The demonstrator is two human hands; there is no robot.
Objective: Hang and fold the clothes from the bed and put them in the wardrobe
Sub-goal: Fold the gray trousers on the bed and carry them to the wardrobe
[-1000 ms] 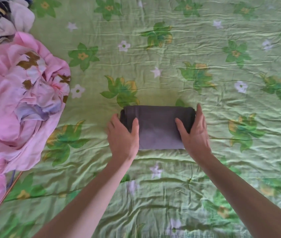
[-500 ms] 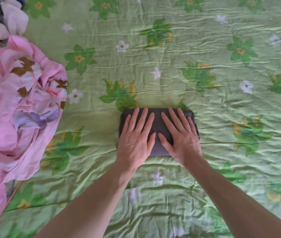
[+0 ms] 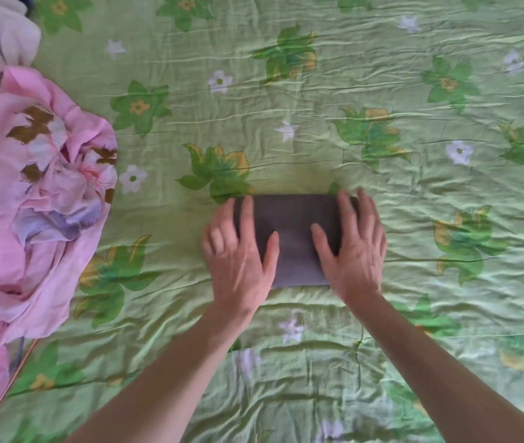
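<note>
Head view: wrinkled green floral bedspread (image 3: 382, 75) under folded garment (image 3: 292, 238).

left grip (image 3: 238, 251), right grip (image 3: 352, 247), fingers straight, palms down

The folded grey cloth's (image 3: 292, 238) ends lie hidden under both motion-blurred hands.
</note>
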